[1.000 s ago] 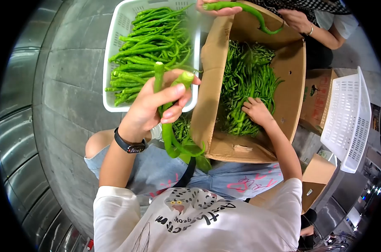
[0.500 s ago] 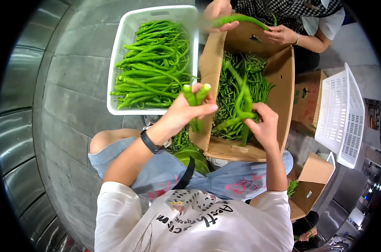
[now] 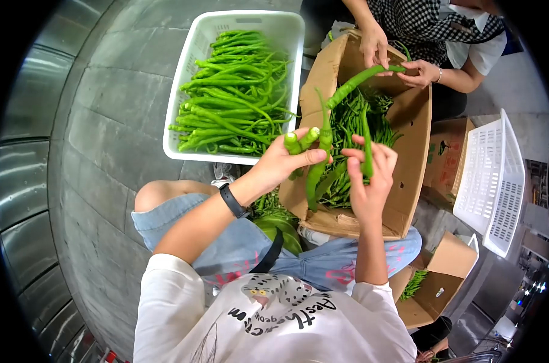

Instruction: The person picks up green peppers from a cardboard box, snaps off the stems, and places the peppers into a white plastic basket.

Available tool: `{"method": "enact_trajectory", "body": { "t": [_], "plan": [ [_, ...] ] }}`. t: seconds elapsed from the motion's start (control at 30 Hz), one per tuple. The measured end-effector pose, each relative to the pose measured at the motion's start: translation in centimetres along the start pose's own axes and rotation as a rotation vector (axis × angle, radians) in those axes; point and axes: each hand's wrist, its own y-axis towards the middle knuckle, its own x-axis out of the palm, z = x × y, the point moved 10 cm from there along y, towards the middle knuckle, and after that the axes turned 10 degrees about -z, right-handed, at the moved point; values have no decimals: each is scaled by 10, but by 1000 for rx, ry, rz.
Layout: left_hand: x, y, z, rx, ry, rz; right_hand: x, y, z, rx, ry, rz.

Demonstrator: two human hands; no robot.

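Note:
My left hand [image 3: 280,163] is closed around a small bunch of long green chili peppers [image 3: 301,141], their pale stem ends pointing up. Another curved chili pepper [image 3: 316,175] stands upright against its fingertips. To the right, my right hand [image 3: 373,175] holds a single green chili pepper [image 3: 366,136] loosely among its half-spread fingers. Both hands are over the near part of a cardboard box [image 3: 415,157] with many thinner green peppers inside. At upper left, a white plastic basket [image 3: 173,115] contains long green peppers laid in rows.
Across the box, another person's hands [image 3: 401,69] hold a long, bent green pepper [image 3: 356,85]. At right are a white perforated crate [image 3: 498,181] and a smaller open carton [image 3: 450,263] with green peppers. A rounded green object [image 3: 277,233] lies between my knees.
My right hand has turned upward, now with one pepper in its fingers. A curved pepper now stands at my left fingertips. The other person's pepper has swung down over the box.

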Motion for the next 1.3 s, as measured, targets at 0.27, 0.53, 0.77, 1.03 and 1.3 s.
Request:
{"method": "enact_trajectory", "body": {
  "t": [0.27, 0.53, 0.77, 1.03, 1.3],
  "plan": [
    [37, 8, -11, -94, 71, -282, 35, 7, 38, 382, 858, -240],
    [47, 5, -7, -69, 83, -369, 70, -1, 51, 575, 1675, -334],
    [20, 10, 2, -10, -31, -196, 62, -33, 111, 800, 1330, -158],
    [8, 13, -1, -22, -29, -143, 64, -74, 146, 898, 1407, -51],
    [54, 6, 14, 186, 333, -269, 107, -72, 96, 1042, 1842, 40]
  ]
}}
